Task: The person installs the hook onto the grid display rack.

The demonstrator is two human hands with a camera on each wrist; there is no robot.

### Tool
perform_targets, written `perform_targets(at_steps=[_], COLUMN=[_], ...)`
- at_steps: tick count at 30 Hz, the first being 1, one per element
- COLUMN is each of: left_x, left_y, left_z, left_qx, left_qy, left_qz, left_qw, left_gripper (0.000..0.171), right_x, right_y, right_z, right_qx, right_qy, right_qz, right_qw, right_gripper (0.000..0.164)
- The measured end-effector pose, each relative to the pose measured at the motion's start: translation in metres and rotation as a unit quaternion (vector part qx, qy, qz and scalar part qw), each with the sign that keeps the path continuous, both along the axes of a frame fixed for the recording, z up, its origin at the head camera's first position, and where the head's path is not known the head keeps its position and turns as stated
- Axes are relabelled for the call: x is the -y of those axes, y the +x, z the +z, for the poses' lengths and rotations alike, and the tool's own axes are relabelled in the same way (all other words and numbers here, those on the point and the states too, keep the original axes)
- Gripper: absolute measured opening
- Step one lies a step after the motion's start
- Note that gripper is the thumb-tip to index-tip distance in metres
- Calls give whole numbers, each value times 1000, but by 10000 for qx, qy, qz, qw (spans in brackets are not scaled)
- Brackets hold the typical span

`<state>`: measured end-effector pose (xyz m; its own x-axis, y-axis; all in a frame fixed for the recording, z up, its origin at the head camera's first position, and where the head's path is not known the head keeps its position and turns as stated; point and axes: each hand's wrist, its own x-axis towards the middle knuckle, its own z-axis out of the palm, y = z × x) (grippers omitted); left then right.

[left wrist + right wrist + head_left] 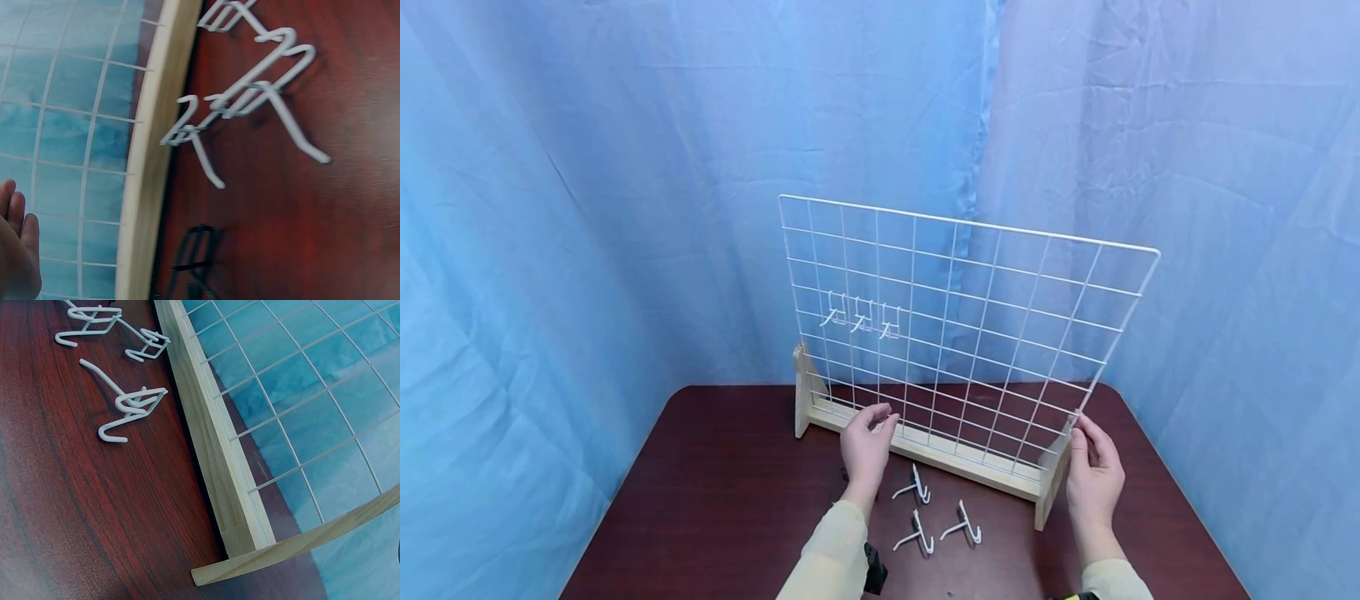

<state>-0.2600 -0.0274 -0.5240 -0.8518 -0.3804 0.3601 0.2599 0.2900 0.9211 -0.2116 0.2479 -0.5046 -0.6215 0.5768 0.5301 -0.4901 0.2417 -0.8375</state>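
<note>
A white wire grid panel (970, 333) stands upright in a wooden base (925, 454). My right hand (1093, 475) pinches its lower right edge, by the top of the wooden end support (1054, 471). In front of the lower grid, my left hand (867, 446) is raised with loosely bent fingers and nothing visible in it; its fingers (14, 209) show at the left wrist view's edge. Three white hooks (861, 322) hang in a row on the grid's left part. Three more white hooks (961, 525) (281, 94) (128, 406) lie on the table before the base.
A black wire hook (197, 253) lies near the base in the left wrist view, mostly covered by the left hand in the head view. The dark red table (715, 500) carries everything. Blue curtains (685, 183) surround it at the back and sides.
</note>
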Motion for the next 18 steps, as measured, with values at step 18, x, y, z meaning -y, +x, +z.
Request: perform_targets(at_steps=[18], left_x=[9], left_y=[34], left_z=[-48], left_qx=[-6], left_qy=[-729], left_qz=[-108], left_qw=[9973], left_gripper=[14], right_x=[0], right_y=[-1], right_z=[0], right_qx=[3], right_qy=[21], right_qz=[-40], right_qw=[10000], right_gripper=[26])
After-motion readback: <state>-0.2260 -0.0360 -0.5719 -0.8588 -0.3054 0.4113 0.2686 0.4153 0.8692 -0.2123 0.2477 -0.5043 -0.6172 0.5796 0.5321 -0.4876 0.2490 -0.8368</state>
